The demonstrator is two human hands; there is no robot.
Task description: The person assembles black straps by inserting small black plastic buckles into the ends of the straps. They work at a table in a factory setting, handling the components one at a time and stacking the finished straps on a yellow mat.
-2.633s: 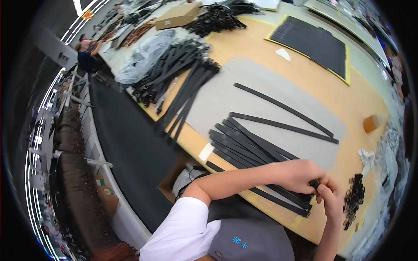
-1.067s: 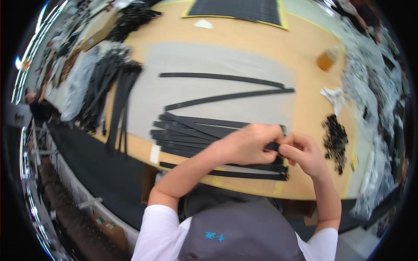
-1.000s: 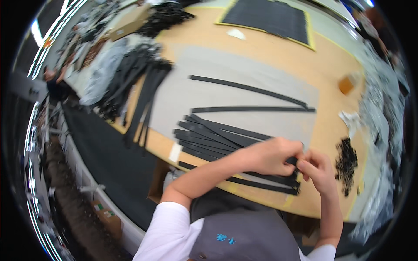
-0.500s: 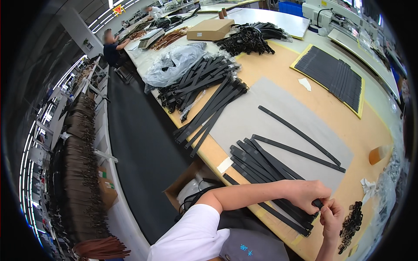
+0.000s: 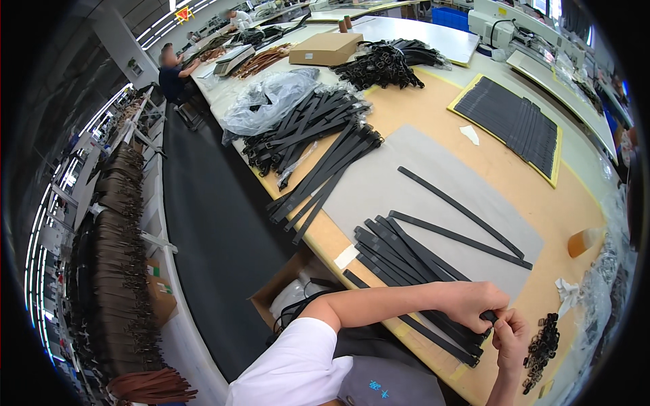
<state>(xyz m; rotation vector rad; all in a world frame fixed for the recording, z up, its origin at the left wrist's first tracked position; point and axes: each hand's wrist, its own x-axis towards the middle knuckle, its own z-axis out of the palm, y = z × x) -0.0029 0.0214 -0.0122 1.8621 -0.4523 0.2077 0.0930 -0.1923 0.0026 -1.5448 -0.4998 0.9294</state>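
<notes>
My left hand [image 5: 472,303] is closed around the end of a black strap [image 5: 488,316], whose dark tip shows between my two hands. Close against it, my right hand [image 5: 510,334] pinches at that same tip; any small part between its fingers is hidden. Beneath my left hand and forearm, a fan of black straps [image 5: 399,254] lies on a grey sheet [image 5: 433,177]. Two single straps lie apart beyond them, one being a long strap [image 5: 460,212]. Right of my right hand is a heap of small black metal loops [image 5: 542,353].
Farther left on the table lie piled black belts [image 5: 328,176] and a clear plastic bag [image 5: 271,101]. A cardboard box [image 5: 325,49] stands behind. At right are a board of dark strips [image 5: 508,125] and an amber cup [image 5: 583,241]. An open carton [image 5: 271,291] sits below the table edge.
The view has shifted slightly. Both hands stay together at the strap end, with almost no visible movement on the table.
</notes>
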